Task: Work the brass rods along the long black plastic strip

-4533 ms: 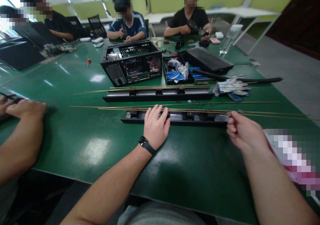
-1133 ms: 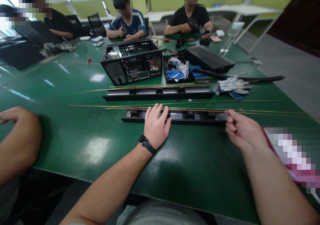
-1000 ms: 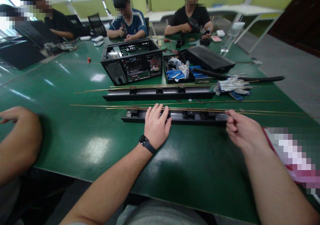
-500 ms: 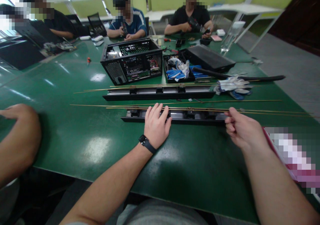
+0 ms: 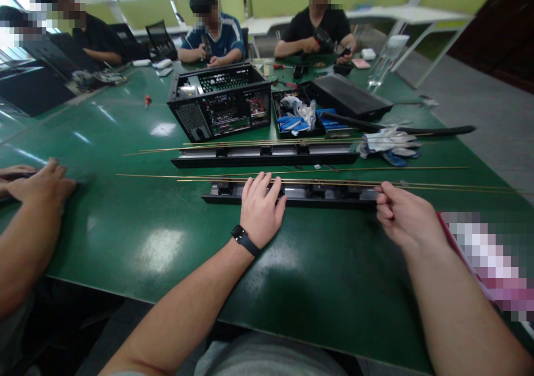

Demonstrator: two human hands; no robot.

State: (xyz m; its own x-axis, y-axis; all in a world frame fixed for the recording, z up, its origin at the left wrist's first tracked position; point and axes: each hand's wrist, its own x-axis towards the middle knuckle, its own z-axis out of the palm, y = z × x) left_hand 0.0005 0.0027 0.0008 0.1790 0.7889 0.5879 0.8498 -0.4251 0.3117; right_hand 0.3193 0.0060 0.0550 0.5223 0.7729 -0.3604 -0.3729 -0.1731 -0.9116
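A long black channel-shaped rail [image 5: 298, 202] with dark blocks inside lies in front of me, with several thin golden rods [image 5: 454, 187] running along its top. Across the rail and rods my left hand [image 5: 262, 209] rests flat, its fingers stretched out. At the rail's right end my right hand [image 5: 403, 214] is closed in a pinch at the rods; the exact grip is partly hidden by the fingers. Behind is a second black rail [image 5: 267, 161], also with thin golden rods along it. One more golden rod [image 5: 429, 168] lies loose between the two.
Farther back stand an open computer case [image 5: 221, 106], a black tray with gloves [image 5: 297, 114], a black panel [image 5: 354, 95] and a clear bottle [image 5: 386, 62]. White-and-blue gloves [image 5: 390, 142] lie at right. A co-worker's arm [image 5: 33, 226] reaches in from the left; others sit across the table.
Both of my hands stay almost in place, as do the rails and rods. At left, the co-worker's arm has shifted and now shows the hands farther forward on the table.
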